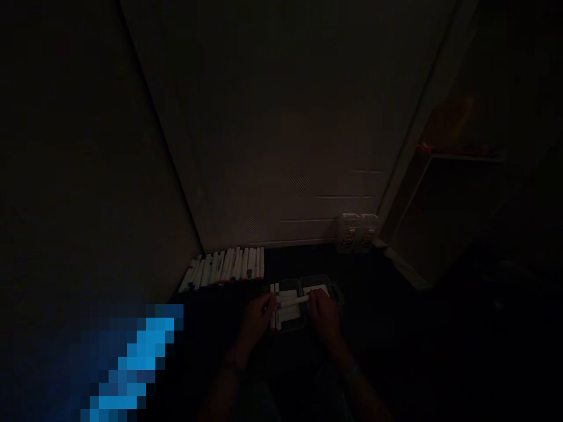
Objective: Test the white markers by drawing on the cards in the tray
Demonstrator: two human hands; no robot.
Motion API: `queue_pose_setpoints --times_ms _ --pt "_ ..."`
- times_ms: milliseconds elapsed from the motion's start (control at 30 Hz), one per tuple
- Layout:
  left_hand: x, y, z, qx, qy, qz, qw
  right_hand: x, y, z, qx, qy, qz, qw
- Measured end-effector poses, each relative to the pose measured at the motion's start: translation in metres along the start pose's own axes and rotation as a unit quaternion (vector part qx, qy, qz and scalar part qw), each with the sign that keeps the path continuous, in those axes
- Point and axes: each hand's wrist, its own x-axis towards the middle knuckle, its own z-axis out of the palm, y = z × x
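The scene is very dark. My left hand (257, 319) and my right hand (324, 316) together hold one white marker (294, 300) crosswise, one hand at each end, fingers closed on it. They hover over a clear plastic box (334, 292) on the dark floor. A few more white markers (275, 305) lie inside the box, under my left hand's fingers.
A row of several white markers (226, 268) lies on the floor against the pale wall. Two small clear containers (358, 231) stand by the wall's base. A shelf unit (440, 217) stands at the right. A bright blue blurred patch (132, 363) fills the lower left.
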Motion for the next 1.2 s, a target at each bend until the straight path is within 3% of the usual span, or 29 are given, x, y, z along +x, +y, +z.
queue_pose_setpoints --times_ms 1200 --pt "0.0001 0.0015 -0.0029 -0.015 -0.017 0.003 1.0 -0.0002 0.0004 0.0023 0.004 0.006 -0.002 1.0"
